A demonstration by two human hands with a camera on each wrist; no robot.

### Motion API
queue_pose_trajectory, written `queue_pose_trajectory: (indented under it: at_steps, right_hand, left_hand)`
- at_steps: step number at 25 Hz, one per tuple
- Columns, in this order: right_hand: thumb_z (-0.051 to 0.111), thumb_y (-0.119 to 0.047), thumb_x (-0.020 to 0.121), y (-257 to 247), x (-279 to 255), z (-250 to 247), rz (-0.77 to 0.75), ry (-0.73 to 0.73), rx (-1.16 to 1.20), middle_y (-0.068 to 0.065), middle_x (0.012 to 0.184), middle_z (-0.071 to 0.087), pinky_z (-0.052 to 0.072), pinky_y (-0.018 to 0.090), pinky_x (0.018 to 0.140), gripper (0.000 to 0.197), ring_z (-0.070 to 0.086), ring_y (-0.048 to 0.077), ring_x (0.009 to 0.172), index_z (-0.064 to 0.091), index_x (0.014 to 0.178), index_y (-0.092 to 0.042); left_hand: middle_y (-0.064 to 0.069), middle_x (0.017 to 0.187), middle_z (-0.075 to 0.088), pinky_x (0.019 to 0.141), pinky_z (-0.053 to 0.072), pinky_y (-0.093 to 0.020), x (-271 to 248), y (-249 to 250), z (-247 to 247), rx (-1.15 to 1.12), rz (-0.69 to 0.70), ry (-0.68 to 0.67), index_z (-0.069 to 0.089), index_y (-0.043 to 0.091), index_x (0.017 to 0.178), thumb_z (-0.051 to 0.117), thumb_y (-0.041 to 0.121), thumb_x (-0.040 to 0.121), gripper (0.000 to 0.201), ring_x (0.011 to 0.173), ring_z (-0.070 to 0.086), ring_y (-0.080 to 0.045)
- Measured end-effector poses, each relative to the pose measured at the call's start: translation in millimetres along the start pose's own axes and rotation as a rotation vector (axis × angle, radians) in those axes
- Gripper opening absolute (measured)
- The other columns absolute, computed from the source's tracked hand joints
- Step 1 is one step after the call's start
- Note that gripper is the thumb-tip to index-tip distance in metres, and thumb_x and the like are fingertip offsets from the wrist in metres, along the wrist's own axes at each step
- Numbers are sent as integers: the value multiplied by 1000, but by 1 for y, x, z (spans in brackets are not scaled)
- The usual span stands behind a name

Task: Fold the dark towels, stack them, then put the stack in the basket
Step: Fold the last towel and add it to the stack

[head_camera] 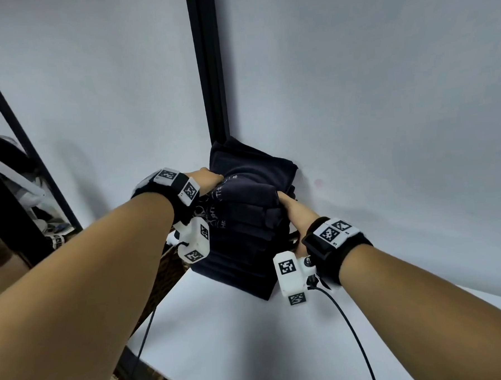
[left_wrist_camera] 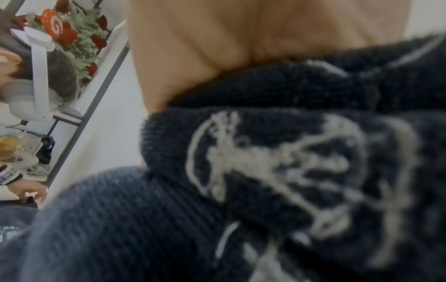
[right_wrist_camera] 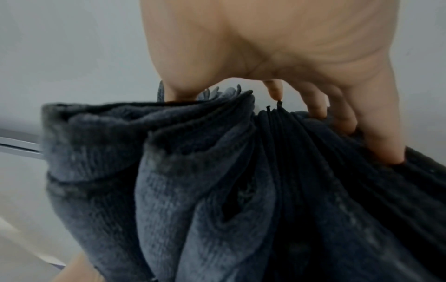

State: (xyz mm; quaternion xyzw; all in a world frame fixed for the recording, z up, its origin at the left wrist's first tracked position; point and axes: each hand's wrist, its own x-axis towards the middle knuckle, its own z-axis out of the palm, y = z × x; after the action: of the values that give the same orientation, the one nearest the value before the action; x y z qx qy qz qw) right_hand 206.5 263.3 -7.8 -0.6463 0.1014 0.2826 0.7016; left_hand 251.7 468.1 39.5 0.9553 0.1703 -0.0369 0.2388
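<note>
Gripping the stack of dark towels (head_camera: 246, 216) from both sides, the left hand (head_camera: 206, 179) and right hand (head_camera: 295, 213) held it above the desk (head_camera: 222, 336).

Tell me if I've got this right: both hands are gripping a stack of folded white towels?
Not quite. The stack of towels is dark, not white, as the head view shows. The left hand and right hand do grip it from either side.
</note>
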Motion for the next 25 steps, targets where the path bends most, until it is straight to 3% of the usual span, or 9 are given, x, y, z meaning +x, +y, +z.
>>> queue_pose_trajectory:
  at_steps: [3,6,9,11,12,15,17,22,25]
  right_hand:
    - [74,-62,66,0,-3,-2,2,-6,-9,13,68,73,50,50,96,47,68,34,85,73,80,-17]
    - [70,-62,71,-1,-10,0,5,-17,-5,9,58,71,51,45,94,48,65,29,81,69,86,-16]
    - [65,-60,78,1,-11,-2,-19,-19,5,7,48,66,52,40,87,45,62,25,70,69,72,-16]
    - [64,-62,78,4,-6,-5,-27,-47,17,7,52,68,51,40,91,52,63,24,66,75,58,-16]
    - [64,-62,78,5,-7,-5,-30,-67,11,8,56,69,54,38,86,53,64,24,63,76,56,-15]
    - [64,-57,81,12,-8,-7,-27,-135,65,10,58,70,58,31,49,55,66,24,46,74,55,-10]
    - [63,-55,83,16,-11,-10,-24,-146,82,11,57,69,53,32,39,54,65,24,41,73,56,-9]
    - [59,-53,85,22,-26,-32,-54,-70,137,11,53,65,52,30,46,50,64,24,44,70,61,-10]
    - [50,-44,92,26,-46,-48,2,-47,129,6,52,58,45,33,54,51,60,21,48,62,55,-12]
  left_hand:
    - [-20,139,49,106,34,-35,5,-8,2,-172,10,-41,48,4,135,39,29,103,43,128,47,-35]
    - [-14,128,60,105,42,-38,7,-19,5,-461,-5,-136,55,5,130,50,40,97,48,117,57,-31]
    - [-7,77,73,68,52,-29,9,-24,8,-708,-34,-246,62,7,113,51,40,96,39,68,69,-20]
    - [-6,66,70,60,53,-26,7,-26,10,-769,-22,-316,65,10,103,51,40,96,35,59,67,-18]
    - [-6,66,70,58,55,-25,4,-26,11,-807,-14,-346,66,10,98,50,40,96,34,58,67,-19]
    - [-6,67,71,55,56,-24,-8,-28,16,-884,-1,-376,66,10,93,49,42,96,36,58,68,-19]
    - [-5,72,73,60,56,-24,-23,-27,18,-916,-16,-375,65,11,97,48,46,96,39,62,70,-17]
    - [-6,87,76,63,58,-21,-86,-32,28,-906,-6,-369,66,15,110,44,63,91,57,71,73,-15]
    - [-8,111,72,91,55,-38,-124,-38,45,-1004,-7,-416,63,23,125,57,75,76,72,101,70,-25]
